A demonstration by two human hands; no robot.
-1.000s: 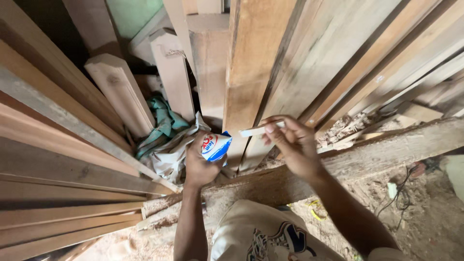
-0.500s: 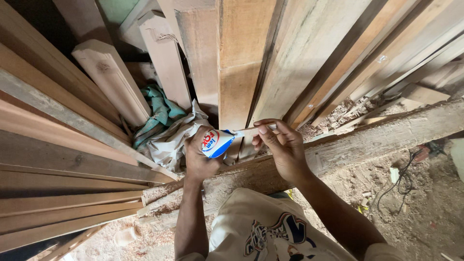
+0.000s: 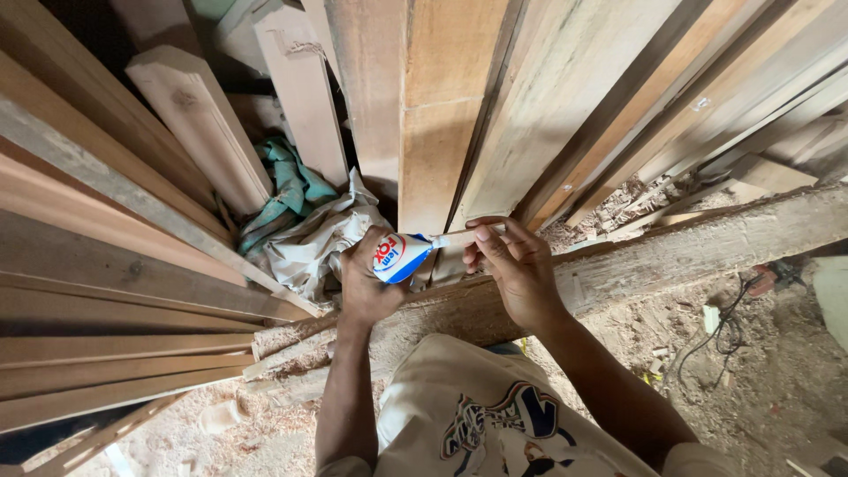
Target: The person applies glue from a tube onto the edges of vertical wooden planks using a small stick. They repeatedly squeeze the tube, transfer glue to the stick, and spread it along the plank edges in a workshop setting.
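Person stands facing a stack of leaning wooden planks (image 3: 442, 115), head camera looking down. Left hand (image 3: 367, 283) is closed around a small white, blue and red glue pouch (image 3: 399, 258), fingers wrapped on its lower end, nozzle end pointing right. Right hand (image 3: 517, 269) is closed in a pinch on a thin pale wooden stick (image 3: 468, 236), thumb and fingertips clamped on it, the stick lying roughly level. The stick's left tip meets the pouch's nozzle; exact contact is too small to tell. Both hands are close together, just in front of the plank bottoms and above a rough horizontal timber beam (image 3: 671, 252) that runs right and slightly up.

Behind the left hand, touching or just beside it, sits a crumpled grey-white sack (image 3: 309, 243), with a teal cloth (image 3: 287, 181) bunched above it between the boards. More long boards (image 3: 106, 291) lie slanted at left. Floor is covered in sawdust (image 3: 768, 371) and wood scraps; a thin dark cable (image 3: 729, 327) lies at right near the beam. A cream printed shirt (image 3: 477, 415) fills the bottom centre.
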